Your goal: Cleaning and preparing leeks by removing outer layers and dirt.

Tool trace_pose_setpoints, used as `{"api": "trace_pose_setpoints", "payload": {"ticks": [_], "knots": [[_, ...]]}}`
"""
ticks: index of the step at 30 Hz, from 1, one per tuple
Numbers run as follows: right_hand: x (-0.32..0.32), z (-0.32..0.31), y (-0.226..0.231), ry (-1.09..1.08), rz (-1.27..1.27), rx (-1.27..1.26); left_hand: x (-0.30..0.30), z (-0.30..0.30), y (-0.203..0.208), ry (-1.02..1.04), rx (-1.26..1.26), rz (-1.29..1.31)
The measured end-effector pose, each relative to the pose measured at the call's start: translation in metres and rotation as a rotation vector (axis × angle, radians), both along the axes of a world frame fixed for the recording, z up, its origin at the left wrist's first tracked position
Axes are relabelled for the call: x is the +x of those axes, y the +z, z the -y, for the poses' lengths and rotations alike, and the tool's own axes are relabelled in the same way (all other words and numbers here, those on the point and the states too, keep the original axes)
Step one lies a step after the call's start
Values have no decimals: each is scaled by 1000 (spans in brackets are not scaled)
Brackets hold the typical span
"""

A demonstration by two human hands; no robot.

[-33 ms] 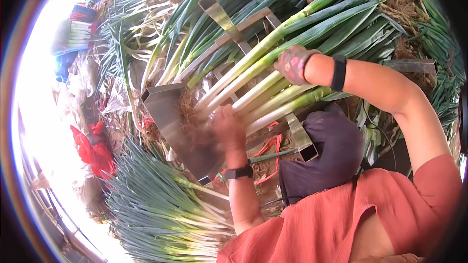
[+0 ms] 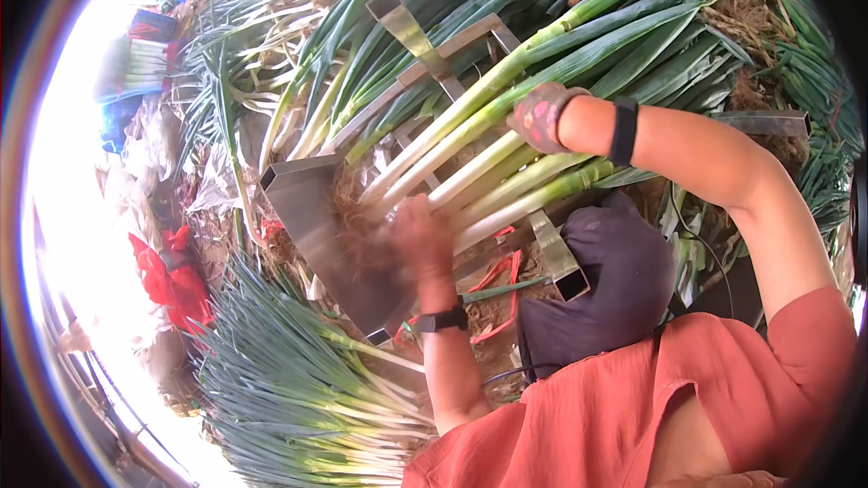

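Observation:
A bunch of large green onions (image 2: 476,173) lies slantwise across a metal frame, roots (image 2: 353,203) to the left against a metal end plate (image 2: 303,199), leaves spreading to the upper right. My right hand (image 2: 542,117), in a patterned glove, is closed over the stalks where white turns to green. Its fingertips are partly hidden behind the stalks. My left hand (image 2: 423,239) is at the white root ends beside the plate. Motion blurs its fingers, so their grip on the stalks does not show clearly.
More green onions (image 2: 298,380) are heaped at the lower left, with others behind the frame (image 2: 425,59). A metal tube end (image 2: 571,282) juts toward my dark-clothed knee (image 2: 619,258). Red strapping (image 2: 515,285) lies beneath. Red plastic (image 2: 172,280) sits at the left.

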State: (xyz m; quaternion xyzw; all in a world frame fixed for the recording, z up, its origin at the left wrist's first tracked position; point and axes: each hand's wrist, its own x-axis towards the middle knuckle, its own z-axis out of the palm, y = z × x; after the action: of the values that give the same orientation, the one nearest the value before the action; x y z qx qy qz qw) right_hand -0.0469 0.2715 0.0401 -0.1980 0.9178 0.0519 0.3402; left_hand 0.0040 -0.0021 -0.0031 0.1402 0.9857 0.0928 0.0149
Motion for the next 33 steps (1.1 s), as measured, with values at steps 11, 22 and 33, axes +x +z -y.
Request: {"api": "trace_pose_setpoints", "payload": {"ticks": [11,22,33], "knots": [[7,35,14,101,-240,-3,-14,14,7,122,65,-3],[13,19,-9,-21,-414,-265,-20,-37,8,11,499,139],[-15,-7,5,-33,-450,-308,0,-49,-18,57,349,-95]]}}
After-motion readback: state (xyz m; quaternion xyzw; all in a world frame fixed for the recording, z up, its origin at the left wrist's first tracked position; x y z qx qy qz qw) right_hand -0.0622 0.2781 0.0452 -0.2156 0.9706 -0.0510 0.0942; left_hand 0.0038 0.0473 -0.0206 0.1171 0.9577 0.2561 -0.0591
